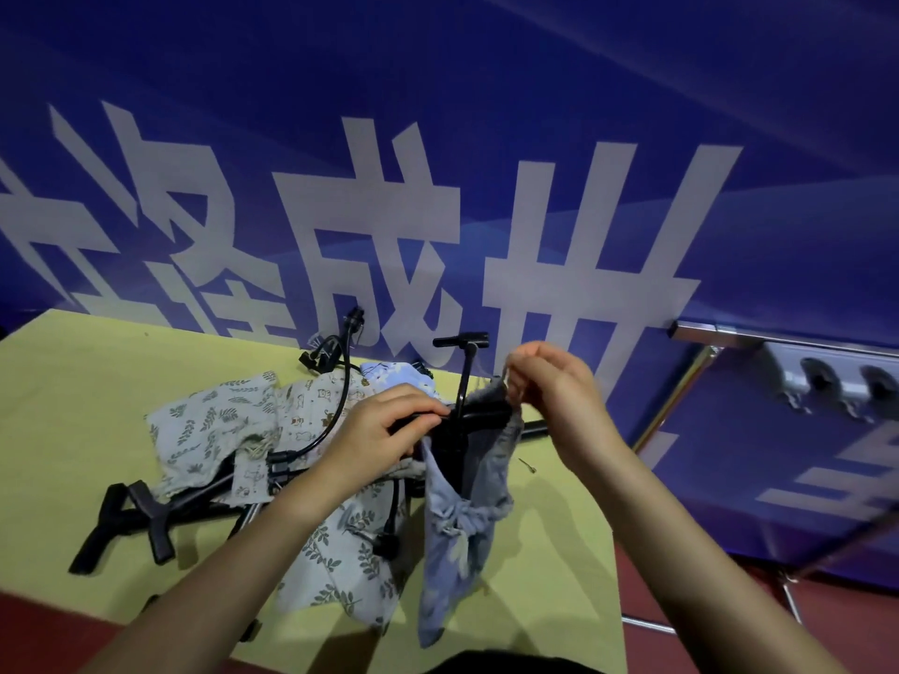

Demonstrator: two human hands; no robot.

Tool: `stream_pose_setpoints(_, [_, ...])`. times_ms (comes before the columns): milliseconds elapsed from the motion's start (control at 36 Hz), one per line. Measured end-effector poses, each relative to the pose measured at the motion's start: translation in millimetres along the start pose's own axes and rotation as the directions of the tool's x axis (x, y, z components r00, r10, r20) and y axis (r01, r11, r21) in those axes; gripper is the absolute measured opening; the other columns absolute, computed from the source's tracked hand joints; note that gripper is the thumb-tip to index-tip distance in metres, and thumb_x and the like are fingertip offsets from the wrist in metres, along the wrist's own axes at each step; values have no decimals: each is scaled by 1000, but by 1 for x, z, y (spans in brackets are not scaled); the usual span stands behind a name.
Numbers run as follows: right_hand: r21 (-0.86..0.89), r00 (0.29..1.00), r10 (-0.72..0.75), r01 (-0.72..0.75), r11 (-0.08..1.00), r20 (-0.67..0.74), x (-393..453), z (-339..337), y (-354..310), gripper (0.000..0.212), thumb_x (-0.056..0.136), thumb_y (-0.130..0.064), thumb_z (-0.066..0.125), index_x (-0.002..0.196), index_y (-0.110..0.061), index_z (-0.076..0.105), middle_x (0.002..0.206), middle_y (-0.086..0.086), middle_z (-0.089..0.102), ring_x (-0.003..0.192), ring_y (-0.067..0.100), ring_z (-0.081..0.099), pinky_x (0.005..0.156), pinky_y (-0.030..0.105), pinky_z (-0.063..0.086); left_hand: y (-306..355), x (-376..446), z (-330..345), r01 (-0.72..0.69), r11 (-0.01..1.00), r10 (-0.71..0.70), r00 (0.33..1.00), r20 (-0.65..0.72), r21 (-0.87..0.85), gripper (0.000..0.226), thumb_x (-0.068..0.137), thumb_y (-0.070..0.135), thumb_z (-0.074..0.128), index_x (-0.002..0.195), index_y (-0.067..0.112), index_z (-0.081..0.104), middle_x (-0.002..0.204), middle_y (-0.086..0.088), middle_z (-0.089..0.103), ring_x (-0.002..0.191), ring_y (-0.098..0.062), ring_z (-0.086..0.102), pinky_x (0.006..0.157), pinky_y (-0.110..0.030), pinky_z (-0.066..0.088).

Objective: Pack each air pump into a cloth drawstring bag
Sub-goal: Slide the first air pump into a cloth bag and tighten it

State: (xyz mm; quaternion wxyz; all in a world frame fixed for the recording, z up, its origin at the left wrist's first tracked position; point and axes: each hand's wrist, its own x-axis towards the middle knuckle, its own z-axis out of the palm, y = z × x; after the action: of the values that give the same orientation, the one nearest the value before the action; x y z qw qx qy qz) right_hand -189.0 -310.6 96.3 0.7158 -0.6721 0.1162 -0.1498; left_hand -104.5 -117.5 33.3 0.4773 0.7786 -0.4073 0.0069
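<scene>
Hands [389,425] [549,381] hold black pump [464,381] in blue bag [462,518].

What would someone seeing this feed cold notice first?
Probably the blue backdrop with huge white characters filling the upper frame. Next, centre frame, the two hands: the left hand grips a black air pump whose T-handle sticks up, while the right hand pinches the rim of a blue floral drawstring bag hanging around it. Leaf-print bags and more black pumps clutter the yellow table at left.
</scene>
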Motion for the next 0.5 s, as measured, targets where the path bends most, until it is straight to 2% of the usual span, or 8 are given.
stream_pose_setpoints(83, [-40, 996, -3, 6, 999, 84, -6, 3, -2, 24, 94, -6, 55, 73, -18, 59, 61, -3, 52, 54, 8, 49, 59, 21, 39, -3, 0, 4, -52, 997, 54, 998, -30, 56, 22, 90, 30, 58, 101, 18, 74, 98, 16, 66, 94, -1, 63, 84, -23, 50])
stream_pose_setpoints(139, [-193, 990, -74, 96, 976, 119, -7, 0, 2, 10, 92, -9, 60, 91, -19, 61, 79, -5, 61, 69, 3, 58, 68, 16, 45, -4, 1, 5, -68, 995, 71, 997, -41, 70, 22, 90, 30, 58, 101, 18, 73, 98, 16, 65, 94, -1, 62, 83, -23, 50])
stream_pose_setpoints(167, [-349, 982, -106, 156, 924, 157, -5, -4, 6, 13, 90, -14, 64, 100, -21, 61, 90, -8, 63, 81, 2, 58, 75, 15, 45, -5, 1, 5, -63, 996, 66, 997, -44, 61, 22, 90, 30, 57, 101, 19, 73, 98, 17, 65, 94, -1, 62, 83, -21, 49])
stream_pose_setpoints(222, [-655, 956, -111, 268, 706, 272, -1, -13, 18, 35, 84, -29, 71, 116, -23, 57, 103, -9, 56, 97, 3, 52, 84, 18, 43, -6, 1, 4, -33, 999, 35, 998, -44, 37, 21, 90, 31, 56, 101, 23, 72, 97, 17, 65, 92, -1, 63, 80, -20, 50])
stream_pose_setpoints(278, [-784, 926, -67, 351, 513, 371, 3, -19, 30, 46, 82, -42, 71, 121, -25, 55, 102, -8, 51, 98, 6, 47, 82, 23, 42, -7, 1, 3, -7, 1000, 8, 999, -35, 11, 20, 90, 32, 56, 100, 25, 72, 98, 18, 64, 91, -2, 63, 78, -19, 50])
stream_pose_setpoints(333, [-814, 914, -70, 389, 431, 400, 5, -21, 36, 39, 84, -47, 67, 114, -25, 57, 94, -8, 52, 90, 8, 46, 76, 28, 43, -5, 2, 4, -17, 1000, 17, 1000, -13, -7, 18, 90, 30, 57, 99, 26, 71, 97, 17, 64, 93, -3, 62, 82, -16, 47])
stream_pose_setpoints(417, [-806, 896, -82, 430, 406, 436, 7, -22, 37, 29, 88, -49, 62, 107, -28, 60, 91, -9, 60, 84, 9, 52, 71, 31, 45, 1, 4, 9, 16, 998, -16, 1000, -12, -53, 16, 91, 16, 63, 102, 27, 68, 101, 11, 63, 97, -2, 60, 84, -12, 44])
stream_pose_setpoints(500, [-789, 907, -82, 402, 464, 414, 7, -20, 43, 23, 91, -46, 58, 103, -26, 60, 90, -8, 65, 79, 11, 56, 66, 31, 45, 0, 4, 15, 230, 954, -252, 963, -95, -193, 33, 91, 18, 65, 116, 37, 55, 113, 11, 55, 101, 4, 56, 81, -16, 48])
